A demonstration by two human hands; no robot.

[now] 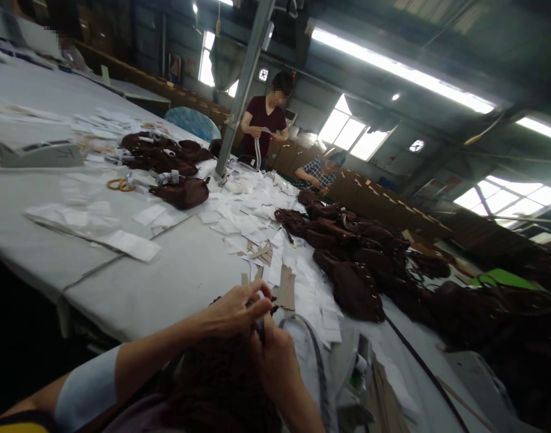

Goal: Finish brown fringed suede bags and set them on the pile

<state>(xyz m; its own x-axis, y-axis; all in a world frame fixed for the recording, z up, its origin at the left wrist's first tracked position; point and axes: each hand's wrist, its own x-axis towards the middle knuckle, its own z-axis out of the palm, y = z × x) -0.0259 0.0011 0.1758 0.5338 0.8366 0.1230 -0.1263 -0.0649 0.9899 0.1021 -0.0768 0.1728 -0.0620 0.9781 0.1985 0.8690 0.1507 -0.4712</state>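
Observation:
A dark brown bag with a ruffled, fringe-like surface [225,379] lies in front of my body, beneath both hands. My left hand [242,308] reaches in over it from the left, fingers bent and pinched together. Close beside it, my right hand [278,355] is closed, with its thumb up near the left fingertips. Between the fingers shows a small pale strip [260,325], mostly hidden by the hands. A grey-white band [318,355] curves along the right side of my right hand.
White paper pieces [243,219] and brown card strips [285,288] litter the table [167,288]. Dark brown bags [352,282] are heaped at right; another bag [180,192] lies left by a metal post [243,84]. A grey tape dispenser [41,154] stands far left. Two people work beyond the table.

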